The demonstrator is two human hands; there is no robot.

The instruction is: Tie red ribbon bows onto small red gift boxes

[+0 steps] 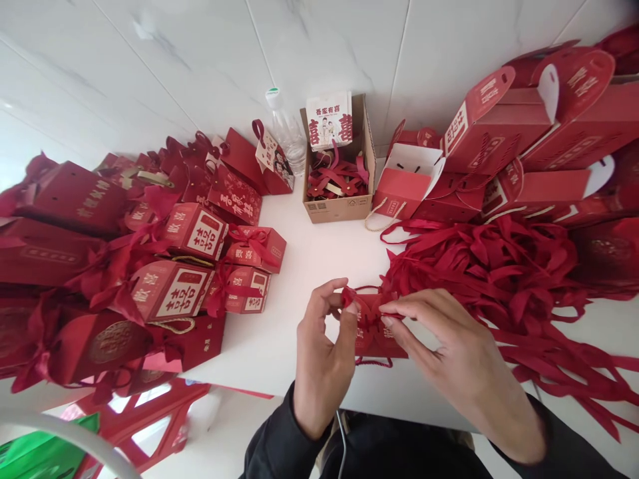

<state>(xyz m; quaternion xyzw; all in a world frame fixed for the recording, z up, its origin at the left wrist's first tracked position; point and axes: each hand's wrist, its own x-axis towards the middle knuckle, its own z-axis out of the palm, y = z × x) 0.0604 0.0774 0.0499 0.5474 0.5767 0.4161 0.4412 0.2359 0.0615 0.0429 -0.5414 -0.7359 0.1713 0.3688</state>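
A small red gift box [367, 339] with a dark red cord lies on the white table [299, 266] near its front edge. Above its left side, my left hand [327, 352] pinches a piece of red ribbon [348, 297] between thumb and finger. My right hand [444, 346] is closed at the box's right side, with thumb and forefinger together on the ribbon over the middle. Parts of the box are hidden beneath my fingers. A heap of loose red ribbons [479, 266] lies just behind and right of my right hand.
Finished-looking red boxes with bows [172, 289] are piled at the left. A cardboard box [339, 211] holding cards and ribbon pieces stands at the back, beside a clear bottle [287, 136]. Larger red boxes [499, 133] are stacked at the back right against the tiled wall.
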